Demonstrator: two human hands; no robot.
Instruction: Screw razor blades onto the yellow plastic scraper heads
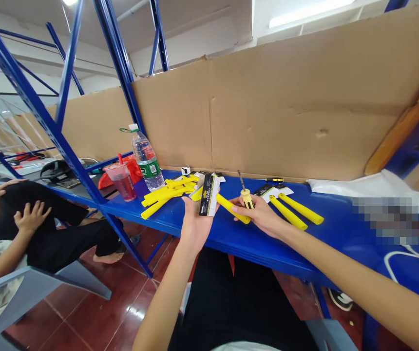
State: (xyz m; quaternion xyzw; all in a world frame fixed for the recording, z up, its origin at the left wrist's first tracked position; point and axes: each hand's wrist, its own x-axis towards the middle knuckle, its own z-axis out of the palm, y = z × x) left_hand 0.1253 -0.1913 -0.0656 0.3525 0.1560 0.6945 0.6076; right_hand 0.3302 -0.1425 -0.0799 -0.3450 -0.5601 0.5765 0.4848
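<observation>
My left hand is closed on a black-and-white packaging card, which it holds up over the front of the blue table. My right hand grips a screwdriver with a pale yellow and black handle, its metal shaft pointing up. The same hand pinches a yellow tube, whose far end comes close to the card. To the left lies a pile of yellow tubes. Two more tubes rest right of my right hand, beside several packaging cards.
A water bottle and a red drink cup stand at the table's left. Behind rises a cardboard wall. White plastic wrap and a white cable lie on the right. Another person's hand rests on a leg at left.
</observation>
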